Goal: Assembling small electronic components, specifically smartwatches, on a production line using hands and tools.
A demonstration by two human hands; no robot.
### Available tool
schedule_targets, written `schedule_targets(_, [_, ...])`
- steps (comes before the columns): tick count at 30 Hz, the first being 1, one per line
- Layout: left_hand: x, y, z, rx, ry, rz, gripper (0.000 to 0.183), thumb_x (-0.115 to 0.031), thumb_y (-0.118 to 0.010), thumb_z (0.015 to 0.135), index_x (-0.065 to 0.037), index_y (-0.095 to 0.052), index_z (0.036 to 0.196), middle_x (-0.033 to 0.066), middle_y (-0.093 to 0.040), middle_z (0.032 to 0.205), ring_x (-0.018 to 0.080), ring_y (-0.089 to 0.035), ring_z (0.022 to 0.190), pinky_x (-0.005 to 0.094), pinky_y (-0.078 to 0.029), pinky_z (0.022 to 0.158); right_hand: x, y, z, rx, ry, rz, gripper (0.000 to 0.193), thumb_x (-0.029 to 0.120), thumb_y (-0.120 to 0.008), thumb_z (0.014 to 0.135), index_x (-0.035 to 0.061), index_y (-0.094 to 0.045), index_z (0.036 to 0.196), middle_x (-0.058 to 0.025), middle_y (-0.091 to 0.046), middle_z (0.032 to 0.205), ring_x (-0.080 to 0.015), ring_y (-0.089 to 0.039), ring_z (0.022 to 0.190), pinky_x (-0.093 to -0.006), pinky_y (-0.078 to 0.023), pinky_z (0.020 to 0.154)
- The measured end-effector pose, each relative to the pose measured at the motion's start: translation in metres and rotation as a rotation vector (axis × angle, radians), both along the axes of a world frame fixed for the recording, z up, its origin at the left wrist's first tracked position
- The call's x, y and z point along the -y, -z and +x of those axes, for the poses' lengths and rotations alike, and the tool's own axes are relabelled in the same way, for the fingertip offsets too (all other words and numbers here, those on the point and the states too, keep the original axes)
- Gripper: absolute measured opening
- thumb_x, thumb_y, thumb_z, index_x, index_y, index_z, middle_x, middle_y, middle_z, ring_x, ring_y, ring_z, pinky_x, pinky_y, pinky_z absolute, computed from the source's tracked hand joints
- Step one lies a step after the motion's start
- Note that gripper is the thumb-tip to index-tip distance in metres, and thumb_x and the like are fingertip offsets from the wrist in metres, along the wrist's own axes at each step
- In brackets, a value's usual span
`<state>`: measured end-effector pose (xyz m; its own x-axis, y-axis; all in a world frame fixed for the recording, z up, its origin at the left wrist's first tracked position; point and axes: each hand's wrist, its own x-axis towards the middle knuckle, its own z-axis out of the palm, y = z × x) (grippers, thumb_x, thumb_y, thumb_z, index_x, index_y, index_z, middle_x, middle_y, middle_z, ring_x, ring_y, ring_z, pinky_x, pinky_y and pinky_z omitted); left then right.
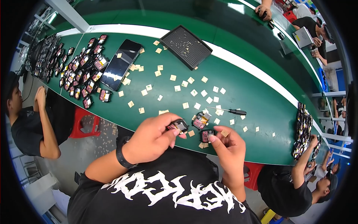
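Note:
My left hand (153,136) is closed around a small black electronic unit (178,127), held between thumb and fingers just above the table's near edge. At the near edge, my right hand (229,143) has its thumb pressed on a second black unit with a reddish circuit board (206,136). A small tan paper square (224,133) shows at its index finger. Just beyond lies another open unit (201,120) with a silvery part and yellow tape. A thin screwdriver with a black handle (237,111) rests behind it.
Many small cream paper squares (185,105) lie scattered over the green table (164,95). A black perforated tray (186,44) and a dark phone (121,64) lie farther back. Piled units (80,72) stand at left, more (302,130) at right. Other people sit on both sides.

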<state>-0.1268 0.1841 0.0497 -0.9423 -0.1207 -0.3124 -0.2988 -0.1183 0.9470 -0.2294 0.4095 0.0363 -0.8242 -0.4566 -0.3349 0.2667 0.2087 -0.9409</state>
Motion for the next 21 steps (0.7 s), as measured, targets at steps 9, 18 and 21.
schedule_targets(9, [0.037, -0.004, 0.022, 0.08, -0.15, 0.081, 0.036, -0.006, -0.052, 0.102, 0.005, -0.051, 0.137, 0.0157, -0.071, 0.11, 0.009, -0.06, 0.069, 0.0218, -0.05, 0.059, 0.005, 0.0, -0.001, -0.613, -0.246, 0.499, 0.062, 0.02, -0.089, 0.075, 0.003, -0.062, 0.127, -0.011, -0.058, 0.106, -0.0226, -0.063, 0.084, -0.0353, -0.053, 0.069])
schedule_targets(18, [0.043, -0.034, 0.039, -0.051, -0.038, 0.211, 0.056, 0.005, -0.043, 0.091, 0.005, -0.044, 0.147, 0.0196, -0.067, 0.124, 0.0128, -0.062, 0.077, 0.0246, -0.053, 0.066, 0.004, 0.003, -0.002, -0.748, -0.361, 0.62, 0.053, 0.018, -0.091, 0.07, 0.0031, -0.067, 0.115, -0.0105, -0.055, 0.105, -0.0268, -0.062, 0.079, -0.0373, -0.052, 0.066])
schedule_targets(21, [0.046, -0.041, 0.04, -0.048, -0.016, 0.117, 0.057, 0.008, -0.044, 0.089, 0.005, -0.047, 0.145, 0.0159, -0.069, 0.118, 0.0125, -0.061, 0.077, 0.0258, -0.052, 0.068, 0.006, 0.008, -0.003, -0.758, -0.342, 0.594, 0.053, 0.018, -0.092, 0.069, 0.0027, -0.068, 0.113, -0.0101, -0.056, 0.102, -0.0251, -0.062, 0.08, -0.0358, -0.052, 0.067])
